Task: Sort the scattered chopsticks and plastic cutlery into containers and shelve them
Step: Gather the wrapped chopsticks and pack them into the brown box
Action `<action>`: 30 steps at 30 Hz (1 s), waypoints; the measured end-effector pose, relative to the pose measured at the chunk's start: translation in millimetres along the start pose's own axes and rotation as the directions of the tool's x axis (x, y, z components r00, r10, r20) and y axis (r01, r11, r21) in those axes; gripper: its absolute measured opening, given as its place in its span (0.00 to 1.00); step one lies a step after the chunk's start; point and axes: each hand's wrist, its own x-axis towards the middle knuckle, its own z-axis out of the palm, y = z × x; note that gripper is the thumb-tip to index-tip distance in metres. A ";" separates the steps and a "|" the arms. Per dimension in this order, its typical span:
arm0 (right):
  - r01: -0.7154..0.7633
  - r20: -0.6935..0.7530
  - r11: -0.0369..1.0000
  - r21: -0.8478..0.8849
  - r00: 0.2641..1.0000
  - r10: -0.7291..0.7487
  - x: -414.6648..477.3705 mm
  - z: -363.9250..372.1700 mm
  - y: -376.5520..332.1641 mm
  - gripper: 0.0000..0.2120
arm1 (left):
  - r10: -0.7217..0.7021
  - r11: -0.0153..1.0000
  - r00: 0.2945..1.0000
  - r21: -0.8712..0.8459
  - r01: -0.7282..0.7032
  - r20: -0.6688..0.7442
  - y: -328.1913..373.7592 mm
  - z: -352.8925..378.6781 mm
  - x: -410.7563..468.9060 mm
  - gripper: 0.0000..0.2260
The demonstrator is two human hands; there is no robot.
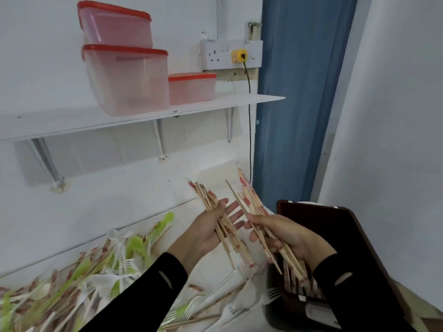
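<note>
Two chopstick bundles are held: first bundle [207, 196] across the left hand [206, 236], fingers [233, 208] nearly straight; right hand [287, 238] fingers curl round second bundle [249, 200] above the dark box [347, 236]. Unsorted cutlery [72, 291] covers the worktop [184, 216]; shelving pending.

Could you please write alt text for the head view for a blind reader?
A right hand grips wooden chopsticks over a dark open container while more lie across the left hand. Green and white plastic cutlery litters the counter; red-lidded tubs sit on a shelf.
</note>
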 end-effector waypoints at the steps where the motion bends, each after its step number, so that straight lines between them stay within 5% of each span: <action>1: 0.008 -0.020 1.000 0.004 1.000 -0.008 -5.2 -8.0 0.5 0.17 | -0.009 1.000 0.999 0.010 0.008 0.031 -5.2 12.9 1.0 0.07; 11: 0.091 -0.356 0.970 -0.223 0.919 -0.168 -61.8 -76.0 17.2 0.20 | -0.111 0.926 0.985 0.374 0.055 0.131 -73.2 102.0 33.3 0.12; 16: 0.119 -0.589 0.978 -0.174 0.783 -0.200 -72.3 -88.8 45.0 0.20 | 0.011 0.963 0.995 0.266 -0.036 0.094 -105.5 124.2 50.4 0.08; 21: 0.046 -0.735 0.972 -0.230 0.646 -0.205 -64.1 -102.1 66.0 0.21 | -0.009 0.911 0.997 0.411 -0.024 0.078 -132.2 115.4 64.0 0.09; 26: -0.121 -0.715 0.936 -0.330 0.679 -0.164 -46.8 -109.4 79.1 0.19 | -0.070 0.690 0.995 0.724 -0.002 0.070 -152.2 97.4 76.8 0.14; 30: -0.228 -0.674 0.898 -0.376 0.732 -0.096 -37.0 -120.7 91.6 0.11 | -0.137 0.209 0.982 0.973 -0.102 0.132 -162.1 98.3 76.3 0.19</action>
